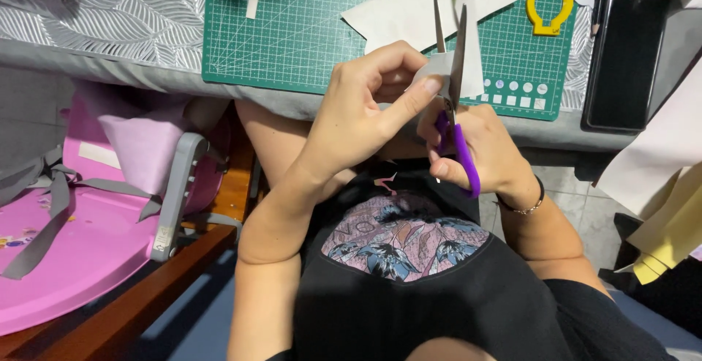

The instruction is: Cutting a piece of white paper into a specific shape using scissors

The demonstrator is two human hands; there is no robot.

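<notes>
Scissors: smooth bright metal blades, glossy purple plastic handles. Small piece pinched beside the blades: pale, matt, paper-like (felt cannot be excluded). Cutting mat, far: matt green plastic with a printed grid. Sheets on it: matt off-white paper. Clip, far right: glossy yellow plastic. Tablecloth, far left: patterned grey cloth. Seat, near left: smooth pink plastic with grey woven straps.
</notes>
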